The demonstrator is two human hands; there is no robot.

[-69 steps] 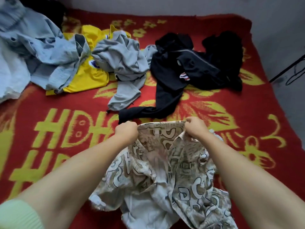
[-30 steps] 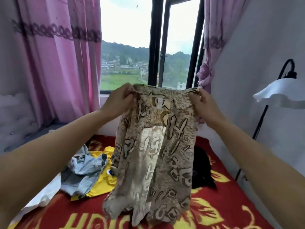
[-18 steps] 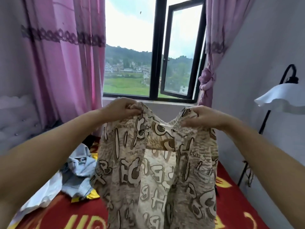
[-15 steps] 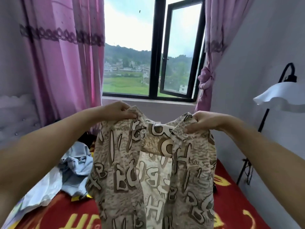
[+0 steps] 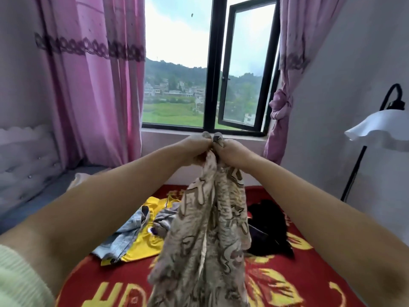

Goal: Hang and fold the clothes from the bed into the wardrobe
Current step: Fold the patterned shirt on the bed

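A beige shirt printed with brown letters point(image 5: 208, 235) hangs in the air above the bed, folded lengthwise into a narrow strip. My left hand point(image 5: 192, 149) and my right hand point(image 5: 232, 151) grip its top edge side by side, knuckles nearly touching, in front of the window sill. On the red and yellow bedspread point(image 5: 276, 278) lie a light blue denim garment point(image 5: 124, 235), a yellow shirt point(image 5: 146, 238), a grey garment point(image 5: 166, 218) and a black garment point(image 5: 270, 227). The wardrobe is not in view.
A black-framed window point(image 5: 212, 69) with one pane swung open faces me, with pink curtains point(image 5: 93, 85) on both sides. A white-shaded floor lamp point(image 5: 380, 127) stands at the right by the wall. A padded headboard point(image 5: 24, 160) is at the left.
My hands have come together, closing the spread shirt into a narrow lengthwise fold. Earlier I lifted the shirt off the bed and held it wide by the shoulders.
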